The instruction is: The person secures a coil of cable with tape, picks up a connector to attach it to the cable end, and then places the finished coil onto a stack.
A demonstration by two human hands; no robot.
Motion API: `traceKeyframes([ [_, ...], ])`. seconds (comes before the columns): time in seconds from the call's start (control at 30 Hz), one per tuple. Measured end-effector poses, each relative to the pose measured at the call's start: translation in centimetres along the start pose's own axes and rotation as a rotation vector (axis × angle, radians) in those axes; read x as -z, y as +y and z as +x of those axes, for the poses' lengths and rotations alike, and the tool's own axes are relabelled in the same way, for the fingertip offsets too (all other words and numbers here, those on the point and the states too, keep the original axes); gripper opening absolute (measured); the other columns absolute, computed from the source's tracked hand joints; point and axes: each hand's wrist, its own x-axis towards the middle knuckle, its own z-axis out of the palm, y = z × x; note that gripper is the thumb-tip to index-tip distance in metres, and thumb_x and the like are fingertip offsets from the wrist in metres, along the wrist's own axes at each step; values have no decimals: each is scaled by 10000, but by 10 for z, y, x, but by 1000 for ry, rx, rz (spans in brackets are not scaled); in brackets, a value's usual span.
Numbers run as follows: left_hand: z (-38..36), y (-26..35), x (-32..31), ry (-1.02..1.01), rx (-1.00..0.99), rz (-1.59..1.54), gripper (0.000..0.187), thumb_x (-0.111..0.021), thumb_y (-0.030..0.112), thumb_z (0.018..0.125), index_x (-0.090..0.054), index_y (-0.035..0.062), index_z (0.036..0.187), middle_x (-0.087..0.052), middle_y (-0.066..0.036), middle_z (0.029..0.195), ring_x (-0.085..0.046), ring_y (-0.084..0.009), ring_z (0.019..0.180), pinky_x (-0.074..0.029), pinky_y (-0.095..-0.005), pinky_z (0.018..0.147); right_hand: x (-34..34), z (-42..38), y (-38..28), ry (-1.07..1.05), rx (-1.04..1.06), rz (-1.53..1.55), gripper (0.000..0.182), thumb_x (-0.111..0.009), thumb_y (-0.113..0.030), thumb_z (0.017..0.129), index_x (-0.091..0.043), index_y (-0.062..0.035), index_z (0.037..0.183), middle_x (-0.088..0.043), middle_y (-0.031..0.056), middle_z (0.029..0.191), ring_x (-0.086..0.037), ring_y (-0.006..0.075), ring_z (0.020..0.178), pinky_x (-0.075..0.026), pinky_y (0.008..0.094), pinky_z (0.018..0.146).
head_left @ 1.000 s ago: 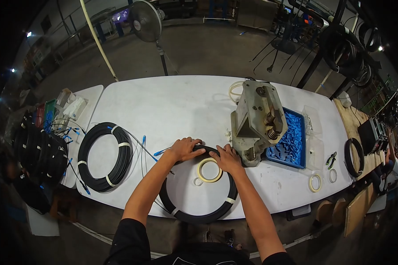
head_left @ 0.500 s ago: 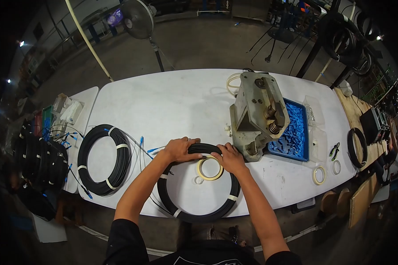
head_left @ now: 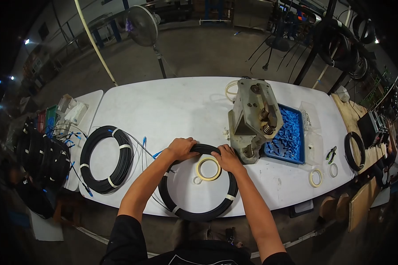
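Observation:
A coil of black cable [head_left: 202, 216], bound with white tape bands, lies on the table in front of me. My left hand [head_left: 181, 149] is closed round its far rim on the left. Just across a short stretch of cable, my right hand [head_left: 228, 158] grips the same rim on the right. Inside the ring, close to the far rim, lies a roll of cream tape [head_left: 198, 169], with a small pale ring [head_left: 197, 180] beside it. Blue-tipped cable ends [head_left: 157, 155] stick out left of my left hand. Parts of the fingers are hidden behind the coil.
A second taped coil [head_left: 87, 165] lies to the left, with stacked coils [head_left: 42, 152] beyond. Right of my hands stands a metal press [head_left: 253, 110], beside a blue tray [head_left: 304, 145] of small blue parts. Pliers [head_left: 331, 153] and tape rolls [head_left: 311, 178] lie farther right.
The camera view has shifted slightly. Both hands stay on the coil's far rim, and their thumbs, earlier stretched toward each other, are now drawn in closer round the cable.

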Motion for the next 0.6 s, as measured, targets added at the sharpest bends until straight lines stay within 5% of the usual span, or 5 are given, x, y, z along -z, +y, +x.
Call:
traceKeyframes([
  [0.17, -11, 5, 19, 36, 12, 36, 419, -643, 412, 840, -606, 53, 1053, -621, -127, 981, -649, -349, 838, -525, -441, 746, 38, -3, -26, -249, -148, 212, 556, -548, -448, 932, -475, 8, 1241, -554, 272, 1222, -539, 412, 1139, -447, 466, 953],
  [0.27, -21, 13, 32, 76, 18, 43, 394, -663, 382, 828, -602, 42, 1017, -616, -118, 959, -646, -351, 810, -524, -442, 727, 44, -14, -34, -200, -74, 182, 582, -633, -378, 874, -451, -4, 1282, -581, 289, 1192, -571, 410, 1111, -453, 449, 955],
  [0.37, -28, 22, 48, 148, 5, 115, 386, -674, 400, 819, -616, 53, 976, -610, -108, 935, -652, -328, 781, -529, -424, 672, 42, -16, -34, -4, -5, 165, 540, -660, -145, 776, -489, -25, 1274, -603, 240, 1177, -571, 394, 1106, -452, 443, 953],
  [0.6, -56, 52, 97, 344, -18, 117, 345, -708, 352, 785, -601, 67, 946, -611, -96, 929, -653, -316, 746, -524, -422, 645, 81, -36, -58, 128, 193, 280, 466, -636, -64, 742, -556, -12, 1198, -600, 195, 1155, -580, 382, 1033, -467, 428, 891],
])
